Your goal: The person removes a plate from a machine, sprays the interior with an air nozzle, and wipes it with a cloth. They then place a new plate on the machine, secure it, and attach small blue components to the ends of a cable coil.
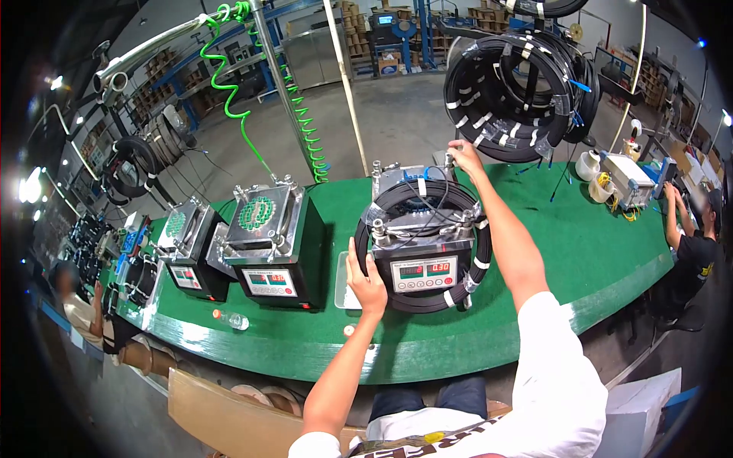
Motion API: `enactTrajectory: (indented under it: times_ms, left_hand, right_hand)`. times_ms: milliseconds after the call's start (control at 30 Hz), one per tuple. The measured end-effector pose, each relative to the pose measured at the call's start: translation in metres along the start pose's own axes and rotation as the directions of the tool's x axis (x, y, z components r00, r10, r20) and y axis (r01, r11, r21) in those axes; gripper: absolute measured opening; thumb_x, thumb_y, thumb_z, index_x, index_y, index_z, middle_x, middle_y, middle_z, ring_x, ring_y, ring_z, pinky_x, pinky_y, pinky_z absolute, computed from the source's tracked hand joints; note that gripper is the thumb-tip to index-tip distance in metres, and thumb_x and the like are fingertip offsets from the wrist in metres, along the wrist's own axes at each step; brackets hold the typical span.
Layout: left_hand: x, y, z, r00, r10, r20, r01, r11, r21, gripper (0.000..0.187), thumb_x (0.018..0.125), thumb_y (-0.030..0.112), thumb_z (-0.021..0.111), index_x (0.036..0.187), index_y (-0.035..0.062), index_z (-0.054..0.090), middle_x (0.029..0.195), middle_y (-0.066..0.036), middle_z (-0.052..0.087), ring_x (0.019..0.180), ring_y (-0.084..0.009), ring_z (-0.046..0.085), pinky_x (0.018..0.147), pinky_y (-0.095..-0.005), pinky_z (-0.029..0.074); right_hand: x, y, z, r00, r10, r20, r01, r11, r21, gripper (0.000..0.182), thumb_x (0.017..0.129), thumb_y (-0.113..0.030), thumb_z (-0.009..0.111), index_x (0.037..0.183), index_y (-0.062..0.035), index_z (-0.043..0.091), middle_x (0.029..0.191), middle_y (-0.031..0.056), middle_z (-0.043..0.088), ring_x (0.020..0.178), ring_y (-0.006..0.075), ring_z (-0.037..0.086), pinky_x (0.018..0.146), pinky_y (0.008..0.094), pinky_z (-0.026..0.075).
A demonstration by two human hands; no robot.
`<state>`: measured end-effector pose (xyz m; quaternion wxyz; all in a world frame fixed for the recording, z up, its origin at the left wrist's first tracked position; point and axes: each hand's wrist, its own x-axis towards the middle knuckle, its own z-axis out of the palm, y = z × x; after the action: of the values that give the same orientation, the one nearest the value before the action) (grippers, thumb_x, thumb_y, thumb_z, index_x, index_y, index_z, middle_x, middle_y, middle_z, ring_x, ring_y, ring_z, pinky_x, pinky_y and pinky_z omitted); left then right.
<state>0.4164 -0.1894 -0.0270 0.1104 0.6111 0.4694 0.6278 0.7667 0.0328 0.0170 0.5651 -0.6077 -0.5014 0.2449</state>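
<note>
Steady cable coil point(483, 256) with left hand point(369, 290), half-open against its side; square right hand point(468, 160), part-curled, at rear post point(440, 159); can't tell if gripping.

1. Looks like a factory workshop, with an industrial hall behind.
2. Has a long green-topped bench point(294, 340) across the near side, lined with boxy, metal-topped machines point(271, 286) bearing digital readouts.
3. Shows thick coils of black cable point(463, 76) hanging from a stand at far right.
4. Includes green spiral hoses point(245, 122) dangling from a metal frame point(168, 46) at left.
5. Opens at the far side onto wide grey floor point(412, 107) and racks of spools point(353, 30).
6. Includes one person point(695, 248) at the right and another point(82, 313) at the left.
</note>
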Motion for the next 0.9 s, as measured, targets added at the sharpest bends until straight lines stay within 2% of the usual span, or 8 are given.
enactTrajectory:
  times_ms: [167, 300, 500, 600, 667, 700, 833, 900]
  left_hand:
    - [-0.001, 0.0, 0.0, 1.0, -0.017, 0.0, 0.017, 1.0, -0.006, 0.047, 0.102, 0.01, 0.053, 0.147, -0.001, 0.047, 0.13, -0.028, 0.061, 0.117, -0.0467, 0.058, 0.101, -0.0483, 0.045]
    - [0.0, -0.001, 0.0, 1.0, -0.022, -0.001, 0.022, 1.0, -0.022, 0.047, 0.101, 0.01, 0.054, 0.146, -0.0014, 0.048, 0.13, -0.027, 0.061, 0.117, -0.0463, 0.058, 0.101, -0.048, 0.044]
    - [-0.001, -0.009, 0.001, 0.999, -0.042, 0.002, 0.042, 0.997, -0.068, 0.047, 0.099, 0.009, 0.056, 0.144, -0.0018, 0.049, 0.135, -0.025, 0.06, 0.124, -0.0405, 0.058, 0.108, -0.0432, 0.043]
    - [0.001, -0.005, 0.001, 0.992, -0.124, 0.033, 0.128, 0.977, -0.171, 0.049, 0.097, 0.009, 0.056, 0.144, -0.0021, 0.047, 0.137, -0.024, 0.059, 0.125, -0.039, 0.058, 0.108, -0.0438, 0.043]
    - [0.0, -0.01, 0.001, 0.992, -0.115, 0.047, 0.122, 0.974, -0.189, 0.047, 0.097, 0.008, 0.055, 0.142, -0.0032, 0.047, 0.135, -0.023, 0.059, 0.123, -0.0355, 0.059, 0.107, -0.0425, 0.043]
    - [0.002, -0.01, 0.0, 0.992, -0.115, 0.059, 0.125, 0.971, -0.205, 0.045, 0.098, 0.009, 0.055, 0.141, -0.0035, 0.048, 0.132, -0.023, 0.06, 0.122, -0.0346, 0.059, 0.107, -0.042, 0.043]
    - [0.036, -0.014, -0.012, 0.965, -0.2, 0.171, 0.235, 0.947, -0.217, 0.035, 0.105, 0.028, 0.053, 0.117, -0.0044, 0.055, 0.115, -0.019, 0.063, 0.11, -0.028, 0.061, 0.101, -0.0387, 0.044]
    - [0.076, -0.035, -0.012, 0.934, -0.226, 0.275, 0.272, 0.952, -0.142, 0.042, 0.105, 0.037, 0.054, 0.109, -0.0039, 0.056, 0.107, -0.017, 0.065, 0.104, -0.0261, 0.062, 0.097, -0.0388, 0.046]
  right_hand:
    - [0.005, 0.008, -0.003, 0.989, 0.13, 0.075, -0.132, 0.991, 0.011, 0.056, 0.087, -0.027, 0.073, 0.133, 0.0011, 0.059, 0.078, 0.0047, 0.066, 0.065, 0.012, 0.062, 0.061, 0.0291, 0.05]
    - [-0.06, -0.038, -0.019, 0.958, 0.223, 0.183, -0.265, 0.93, 0.254, 0.09, 0.095, -0.061, 0.064, 0.159, -0.0116, 0.026, 0.08, 0.0012, 0.054, 0.06, 0.0106, 0.051, 0.06, 0.0311, 0.049]
    - [-0.185, -0.059, -0.051, 0.971, 0.101, 0.216, -0.153, 0.959, 0.24, 0.084, 0.099, -0.077, 0.026, 0.146, -0.0121, 0.055, 0.122, 0.0135, 0.061, 0.115, 0.0228, 0.057, 0.101, 0.0396, 0.045]
    - [-0.24, -0.048, -0.028, 0.98, -0.061, -0.189, 0.098, 0.976, 0.192, 0.069, 0.105, -0.062, 0.038, 0.139, -0.0044, 0.059, 0.122, 0.0143, 0.064, 0.111, 0.0235, 0.059, 0.102, 0.0403, 0.045]
    - [-0.261, -0.03, -0.027, 0.962, 0.087, -0.257, -0.061, 0.992, 0.11, 0.065, 0.106, -0.057, 0.042, 0.132, -0.0002, 0.061, 0.116, 0.0103, 0.065, 0.114, 0.0226, 0.057, 0.109, 0.0355, 0.037]
    - [-0.263, -0.031, -0.021, 0.937, -0.063, -0.344, 0.085, 0.995, 0.047, 0.058, 0.107, -0.054, 0.043, 0.114, -0.0006, 0.064, 0.088, 0.0045, 0.061, 0.084, 0.0183, 0.061, 0.084, 0.0328, 0.051]
    - [-0.274, -0.039, -0.015, 0.934, 0.067, -0.351, 0.008, 0.978, 0.208, 0.052, 0.108, -0.049, 0.043, 0.098, -0.0024, 0.064, 0.061, -0.0034, 0.044, 0.043, 0.0068, 0.041, 0.035, 0.0259, 0.029]
    - [-0.276, -0.039, -0.015, 0.926, 0.04, -0.374, 0.02, 0.988, 0.154, 0.052, 0.109, -0.047, 0.043, 0.095, -0.0015, 0.064, 0.06, -0.0026, 0.044, 0.044, 0.0076, 0.043, 0.037, 0.0267, 0.032]
